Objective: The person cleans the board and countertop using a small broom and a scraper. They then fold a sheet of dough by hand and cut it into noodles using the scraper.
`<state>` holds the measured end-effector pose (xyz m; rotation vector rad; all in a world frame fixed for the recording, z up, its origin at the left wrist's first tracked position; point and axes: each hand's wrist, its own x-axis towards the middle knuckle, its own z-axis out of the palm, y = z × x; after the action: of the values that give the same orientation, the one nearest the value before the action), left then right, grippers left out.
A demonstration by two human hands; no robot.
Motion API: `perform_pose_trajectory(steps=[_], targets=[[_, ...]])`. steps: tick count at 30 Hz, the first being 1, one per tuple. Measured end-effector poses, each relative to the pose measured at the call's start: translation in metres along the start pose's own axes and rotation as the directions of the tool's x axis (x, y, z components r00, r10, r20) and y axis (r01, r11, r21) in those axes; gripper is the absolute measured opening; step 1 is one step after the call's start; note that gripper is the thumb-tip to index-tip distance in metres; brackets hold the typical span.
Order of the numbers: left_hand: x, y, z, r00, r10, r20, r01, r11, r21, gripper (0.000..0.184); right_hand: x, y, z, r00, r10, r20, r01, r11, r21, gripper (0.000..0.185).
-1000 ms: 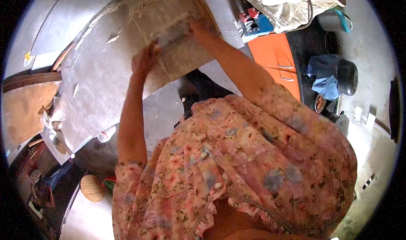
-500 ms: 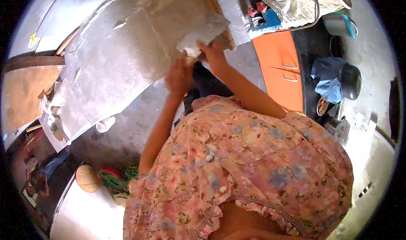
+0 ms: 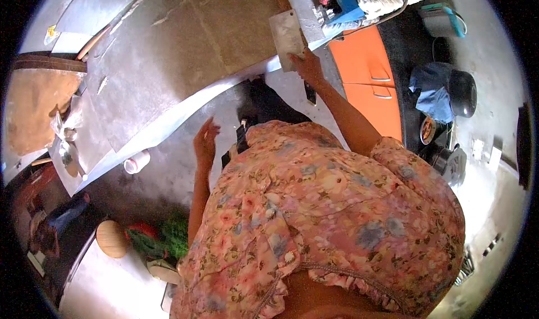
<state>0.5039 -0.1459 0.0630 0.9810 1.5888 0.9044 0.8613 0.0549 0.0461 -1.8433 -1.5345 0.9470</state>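
A flat, thin, pale grey rectangular piece (image 3: 285,35) with a small hole near one corner is held by my right hand (image 3: 307,68), fingers closed on its lower edge. It is over the near right edge of the large grey work surface (image 3: 185,44). My left hand (image 3: 207,136) is raised off the surface, its fingers somewhat apart and nothing in them, in front of the floral clothing.
Orange cabinet doors (image 3: 362,66) stand to the right, with a black pot (image 3: 463,97) and blue cloth (image 3: 432,91) beyond. A white cup-like container (image 3: 137,162) lies at lower left, near a round wooden object (image 3: 112,239) and greens (image 3: 175,237).
My left hand has come away from the flat piece and moved down and left, opening. My right hand keeps the piece, now turned more upright. The white sheet-like near edge of the surface shows more.
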Motion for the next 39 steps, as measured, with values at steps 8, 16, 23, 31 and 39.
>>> perform_pose_trajectory(steps=[8,16,23,31,39], targets=[[-0.098,-0.089,-0.056,0.938,-0.238,-0.251,0.247,0.969,0.007,0.038,0.007,-0.023,0.044,0.969,-0.152,0.195,0.175,0.978,-0.111,0.050],[-0.142,-0.124,-0.062,0.887,-0.282,-0.365,0.240,0.958,-0.158,0.042,-0.003,-0.057,0.130,0.941,-0.296,0.166,0.322,0.934,-0.155,0.055],[-0.141,-0.143,-0.075,0.864,-0.253,-0.434,0.216,0.967,-0.134,0.038,-0.006,-0.051,0.142,0.954,-0.293,0.065,0.298,0.950,-0.087,0.052],[-0.068,-0.076,-0.101,0.917,-0.256,-0.304,0.196,0.957,-0.215,0.039,0.013,-0.124,0.076,0.958,0.070,0.279,-0.183,0.896,0.405,0.053],[0.016,0.029,-0.034,0.999,-0.006,-0.038,0.007,1.000,0.020,0.040,-0.003,-0.055,-0.001,0.960,-0.274,-0.058,0.251,0.932,-0.262,0.039]])
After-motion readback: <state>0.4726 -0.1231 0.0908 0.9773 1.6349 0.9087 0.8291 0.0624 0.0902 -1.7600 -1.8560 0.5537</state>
